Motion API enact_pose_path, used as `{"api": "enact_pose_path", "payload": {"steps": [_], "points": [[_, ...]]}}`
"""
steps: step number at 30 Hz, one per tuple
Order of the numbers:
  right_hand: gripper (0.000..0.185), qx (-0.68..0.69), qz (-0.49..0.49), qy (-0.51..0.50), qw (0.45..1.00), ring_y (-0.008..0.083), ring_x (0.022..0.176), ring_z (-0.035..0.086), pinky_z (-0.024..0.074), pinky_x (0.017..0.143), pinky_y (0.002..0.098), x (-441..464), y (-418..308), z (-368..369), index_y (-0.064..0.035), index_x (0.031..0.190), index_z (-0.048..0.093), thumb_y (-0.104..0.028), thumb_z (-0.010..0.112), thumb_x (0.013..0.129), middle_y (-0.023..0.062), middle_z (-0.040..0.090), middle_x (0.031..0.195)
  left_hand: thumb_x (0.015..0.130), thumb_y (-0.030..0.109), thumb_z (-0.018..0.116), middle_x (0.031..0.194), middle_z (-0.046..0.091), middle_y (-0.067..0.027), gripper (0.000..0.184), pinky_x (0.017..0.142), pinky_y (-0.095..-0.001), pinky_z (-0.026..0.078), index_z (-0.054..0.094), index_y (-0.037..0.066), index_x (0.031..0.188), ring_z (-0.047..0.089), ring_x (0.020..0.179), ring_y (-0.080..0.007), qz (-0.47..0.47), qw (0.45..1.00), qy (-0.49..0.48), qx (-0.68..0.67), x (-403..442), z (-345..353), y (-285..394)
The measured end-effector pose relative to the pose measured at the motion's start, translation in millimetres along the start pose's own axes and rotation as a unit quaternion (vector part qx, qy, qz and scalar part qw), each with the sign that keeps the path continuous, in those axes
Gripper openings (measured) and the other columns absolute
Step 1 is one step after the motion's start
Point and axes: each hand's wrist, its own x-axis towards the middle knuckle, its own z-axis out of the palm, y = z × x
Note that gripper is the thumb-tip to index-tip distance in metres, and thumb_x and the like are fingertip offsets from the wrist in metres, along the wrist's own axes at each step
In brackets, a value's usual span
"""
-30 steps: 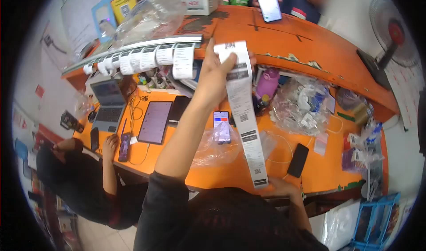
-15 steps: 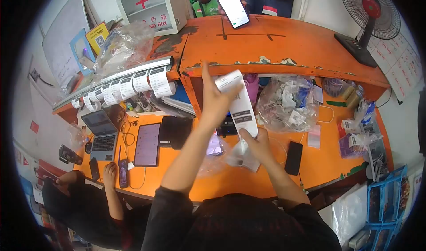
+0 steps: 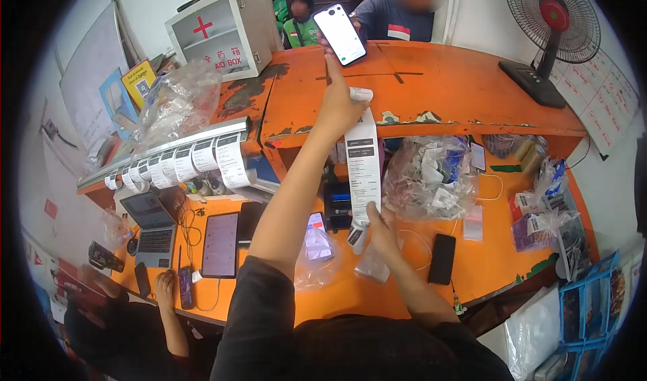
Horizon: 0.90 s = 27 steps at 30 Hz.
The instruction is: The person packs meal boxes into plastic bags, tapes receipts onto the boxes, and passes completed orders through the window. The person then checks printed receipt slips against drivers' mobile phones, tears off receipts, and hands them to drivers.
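Note:
A long printed receipt strip hangs between my two hands in front of the orange counter. My left hand grips its curled top end, the index finger pointing up toward a lit phone that another person holds over the counter. Lower down, my right hand pinches the strip between thumb and fingers, with its bottom end curling below. A small dark printer sits behind the strip, and a lit phone lies just left of it, partly under clear plastic.
At left are a tablet, a laptop and a co-worker's hand. Receipts hang from a rail. Right of my hands are a bulging plastic bag and a black phone. A fan stands on the counter.
My left hand has risen toward the other person's phone, stretching the strip out between my hands. My right hand still pinches the strip, slightly lower. The view has shifted.

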Motion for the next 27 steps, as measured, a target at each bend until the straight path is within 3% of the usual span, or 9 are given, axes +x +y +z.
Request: {"api": "enact_pose_path", "payload": {"steps": [7, 10, 13, 15, 17, 20, 22, 25, 27], "points": [[0.033, 0.017, 0.057, 0.001, 0.998, 0.0076, 0.064, 0.053, 0.0414, 0.062, 0.0229, 14, 20, 0, -0.0002, 0.095, 0.058, -0.029, 0.044, 0.09, 0.0035, 0.059, 0.076, 0.071, 0.0, 0.062, 0.079, 0.06, -0.0228, 0.091, 0.067, -0.0345, 0.048, -0.006, -0.008, 0.131, 0.062, 0.075, -0.0324, 0.059, 0.997, 0.019, 0.035, -7, 11, -6], [0.031, -0.006, 0.207, -0.276, 0.939, 0.0077, 0.067, 0.051, 0.0413, 0.063, 0.0229, 31, 64, 3, 0.0005, 0.092, 0.058, -0.028, 0.047, 0.088, 0.0006, 0.057, 0.079, 0.073, -0.002, 0.057, 0.077, 0.059, -0.0224, 0.083, 0.067, -0.0338, 0.048, -0.001, -0.007, 0.131, 0.061, 0.074, -0.0331, 0.04, 0.998, 0.013, 0.05, -10, 9, 2], [0.025, -0.033, 0.271, -0.116, 0.955, 0.0119, 0.07, 0.053, 0.0417, 0.064, 0.0235, -3, 49, 6, -0.0007, 0.09, 0.058, -0.024, 0.049, 0.087, 0.003, 0.057, 0.077, 0.076, -0.003, 0.055, 0.079, 0.059, -0.0181, 0.076, 0.067, -0.0333, 0.047, 0.005, -0.001, 0.133, 0.061, 0.074, -0.0286, 0.165, 0.985, 0.033, 0.019, -18, 0, 2], [0.018, -0.072, 0.212, -0.077, 0.972, 0.014, 0.073, 0.054, 0.0422, 0.065, 0.0243, -8, 44, -6, 0.0002, 0.091, 0.057, -0.015, 0.05, 0.085, 0.0063, 0.057, 0.077, 0.076, -0.005, 0.055, 0.084, 0.059, -0.0171, 0.076, 0.068, -0.0319, 0.047, 0.006, 0.002, 0.133, 0.061, 0.078, -0.0254, 0.133, 0.986, 0.017, -0.098, -45, -7, 8], [0.018, -0.176, 0.04, 0.03, 0.983, 0.0124, 0.072, 0.054, 0.042, 0.065, 0.0236, -15, 20, -12, 0.0013, 0.094, 0.057, -0.009, 0.048, 0.082, 0.0073, 0.058, 0.078, 0.076, -0.006, 0.055, 0.09, 0.059, -0.0161, 0.076, 0.069, -0.0304, 0.047, 0.007, 0.005, 0.134, 0.06, 0.081, -0.0223, 0.092, 0.973, -0.009, -0.214, -84, -10, 7], [0.021, -0.276, -0.124, 0.135, 0.944, 0.0108, 0.071, 0.054, 0.0417, 0.064, 0.0229, -14, -1, -32, 0.0024, 0.097, 0.056, -0.003, 0.046, 0.079, 0.0083, 0.059, 0.08, 0.073, -0.011, 0.057, 0.102, 0.055, -0.017, 0.083, 0.074, -0.0282, 0.047, 0.004, 0.009, 0.135, 0.057, 0.09, -0.0184, -0.078, 0.913, -0.094, -0.388, -135, -2, -10], [0.017, -0.159, 0.005, -0.074, 0.985, 0.0096, 0.071, 0.054, 0.0411, 0.062, 0.022, -5, -8, -47, 0.0019, 0.091, 0.059, -0.003, 0.048, 0.078, 0.0068, 0.06, 0.078, 0.073, -0.012, 0.055, 0.106, 0.054, -0.0181, 0.09, 0.077, -0.028, 0.046, -0.004, 0.011, 0.136, 0.057, 0.093, -0.0186, -0.102, 0.914, -0.073, -0.386, -160, 4, -17], [0.014, 0.015, 0.066, -0.111, 0.992, 0.0074, 0.071, 0.053, 0.0411, 0.061, 0.0221, -10, -32, -30, 0.0013, 0.086, 0.061, -0.007, 0.052, 0.08, 0.0047, 0.06, 0.077, 0.074, -0.012, 0.054, 0.11, 0.053, -0.0191, 0.094, 0.08, -0.0289, 0.044, -0.011, 0.013, 0.136, 0.056, 0.095, -0.0192, -0.095, 0.892, -0.105, -0.429, -188, 10, -14], [0.018, -0.066, 0.055, -0.107, 0.991, 0.0053, 0.07, 0.053, 0.0412, 0.058, 0.0213, -15, -30, -20, 0.001, 0.088, 0.062, -0.014, 0.055, 0.082, 0.0036, 0.061, 0.08, 0.074, -0.009, 0.056, 0.122, 0.044, -0.0214, 0.098, 0.084, -0.0302, 0.042, -0.016, 0.015, 0.135, 0.052, 0.103, -0.0205, -0.055, 0.906, -0.129, -0.4, -200, 18, -15]]}}
